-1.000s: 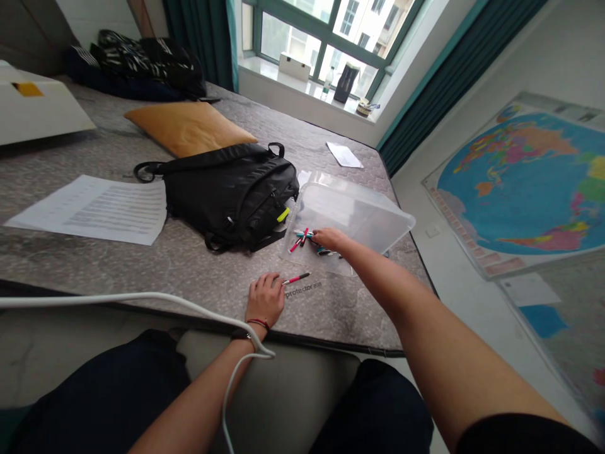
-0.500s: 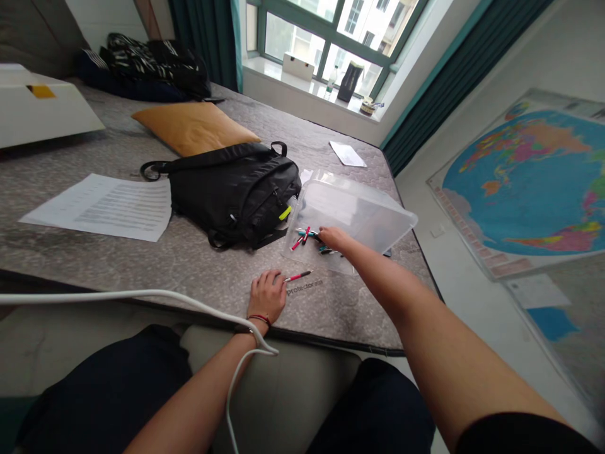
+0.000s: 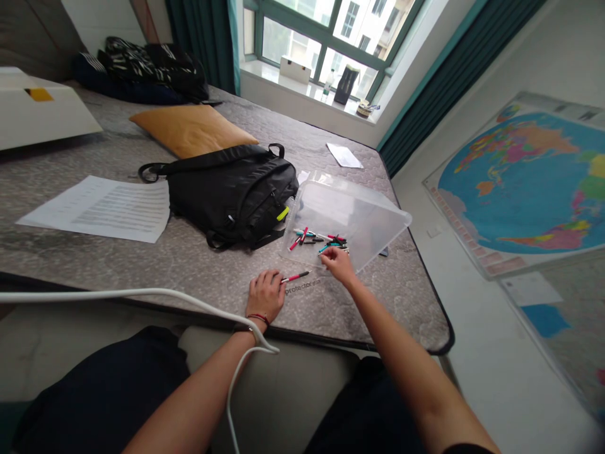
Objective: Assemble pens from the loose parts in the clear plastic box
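Note:
My left hand [image 3: 265,295] rests on the mattress near its front edge, fingers together. A red and black pen [image 3: 297,276] sticks out to the right from under its thumb side, and the fingers are closed on its near end. My right hand [image 3: 338,263] is over the near edge of the clear plastic bin [image 3: 363,217], thumb and fingers pinched together. A small pale tip shows at the fingertips; the rest of what they hold is hidden. Just beyond lie several pens [image 3: 307,234] in red, teal and black, piled loosely in the bin, which lies tipped on its side.
Left of the bin lies a black backpack [image 3: 231,192], with an orange cushion [image 3: 193,129] behind it. A printed sheet [image 3: 101,208] is farther left, and a smaller paper [image 3: 345,155] lies beyond the bin. A white cable [image 3: 155,292] crosses in front, over my left wrist.
My right hand has drawn back from the pens in the bin toward me, uncovering more of the pile. My left hand and the red pen stay in place.

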Action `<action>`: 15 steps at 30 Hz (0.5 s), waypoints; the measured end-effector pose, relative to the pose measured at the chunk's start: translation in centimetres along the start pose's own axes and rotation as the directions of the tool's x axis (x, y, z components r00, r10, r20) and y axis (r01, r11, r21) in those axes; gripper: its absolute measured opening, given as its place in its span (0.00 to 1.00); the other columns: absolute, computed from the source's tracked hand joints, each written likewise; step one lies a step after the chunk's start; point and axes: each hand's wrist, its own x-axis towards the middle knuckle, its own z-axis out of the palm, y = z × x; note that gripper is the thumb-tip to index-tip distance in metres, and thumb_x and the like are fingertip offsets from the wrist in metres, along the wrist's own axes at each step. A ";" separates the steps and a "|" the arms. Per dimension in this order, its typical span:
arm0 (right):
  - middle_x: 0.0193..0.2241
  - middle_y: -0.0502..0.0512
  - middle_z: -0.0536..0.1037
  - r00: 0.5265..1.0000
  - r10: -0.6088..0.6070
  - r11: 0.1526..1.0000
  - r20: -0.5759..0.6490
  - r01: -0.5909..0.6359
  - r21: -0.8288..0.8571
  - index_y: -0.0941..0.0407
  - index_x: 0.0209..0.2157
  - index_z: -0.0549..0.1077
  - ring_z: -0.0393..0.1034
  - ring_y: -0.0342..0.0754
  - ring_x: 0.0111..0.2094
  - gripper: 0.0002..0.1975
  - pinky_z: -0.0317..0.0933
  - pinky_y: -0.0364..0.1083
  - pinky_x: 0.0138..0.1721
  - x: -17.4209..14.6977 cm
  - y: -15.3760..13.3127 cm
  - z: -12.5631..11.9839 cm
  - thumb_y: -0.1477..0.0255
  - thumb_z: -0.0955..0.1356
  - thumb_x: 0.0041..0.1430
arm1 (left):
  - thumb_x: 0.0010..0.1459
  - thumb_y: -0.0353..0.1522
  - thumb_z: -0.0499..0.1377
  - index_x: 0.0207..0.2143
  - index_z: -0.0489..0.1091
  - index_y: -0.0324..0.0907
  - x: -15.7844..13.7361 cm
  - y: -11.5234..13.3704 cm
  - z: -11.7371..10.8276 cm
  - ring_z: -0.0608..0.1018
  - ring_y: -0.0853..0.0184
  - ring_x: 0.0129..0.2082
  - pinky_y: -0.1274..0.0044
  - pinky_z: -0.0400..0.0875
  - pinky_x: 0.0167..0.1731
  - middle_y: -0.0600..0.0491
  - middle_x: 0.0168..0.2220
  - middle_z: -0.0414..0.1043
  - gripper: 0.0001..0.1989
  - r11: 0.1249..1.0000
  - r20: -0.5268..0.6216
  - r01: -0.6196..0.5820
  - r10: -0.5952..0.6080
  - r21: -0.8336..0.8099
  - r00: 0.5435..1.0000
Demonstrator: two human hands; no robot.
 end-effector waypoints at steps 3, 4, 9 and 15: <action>0.25 0.53 0.78 0.982 0.184 0.886 0.037 -0.182 0.427 0.57 0.31 0.72 0.74 0.49 0.27 0.16 0.66 0.44 0.25 -6.0 1.9 1.9 0.58 0.72 0.49 | 0.64 0.35 0.54 0.48 0.71 0.47 0.0 0.0 0.1 0.69 0.54 0.53 0.63 0.62 0.47 0.47 0.52 0.71 0.12 1.000 -0.005 -0.003 0.003 0.006 1.000; 0.25 0.53 0.78 0.973 0.230 0.833 0.033 -0.214 0.510 0.57 0.31 0.72 0.74 0.49 0.27 0.17 0.66 0.44 0.25 -7.5 2.2 2.4 0.58 0.74 0.47 | 0.64 0.34 0.53 0.48 0.72 0.47 -0.1 0.0 0.1 0.69 0.54 0.52 0.63 0.62 0.47 0.47 0.51 0.72 0.12 1.000 -0.005 -0.004 0.004 0.008 1.000; 0.30 0.53 0.80 0.946 0.320 0.626 0.048 -0.249 0.739 0.56 0.39 0.72 0.77 0.48 0.30 0.24 0.69 0.43 0.28 -9.7 2.1 3.4 0.60 0.77 0.42 | 0.66 0.33 0.50 0.45 0.72 0.46 -0.1 0.0 0.1 0.70 0.55 0.51 0.64 0.62 0.47 0.46 0.51 0.72 0.12 0.999 0.001 -0.017 0.017 0.027 1.000; 0.39 0.58 0.81 0.930 0.351 0.466 0.106 -0.272 0.842 0.57 0.37 0.75 0.78 0.49 0.37 0.19 0.70 0.43 0.33 -9.7 2.4 2.6 0.61 0.76 0.46 | 0.67 0.32 0.47 0.48 0.69 0.43 -0.2 0.0 0.4 0.71 0.56 0.50 0.65 0.62 0.47 0.45 0.49 0.73 0.14 0.996 0.014 -0.044 0.043 0.072 0.999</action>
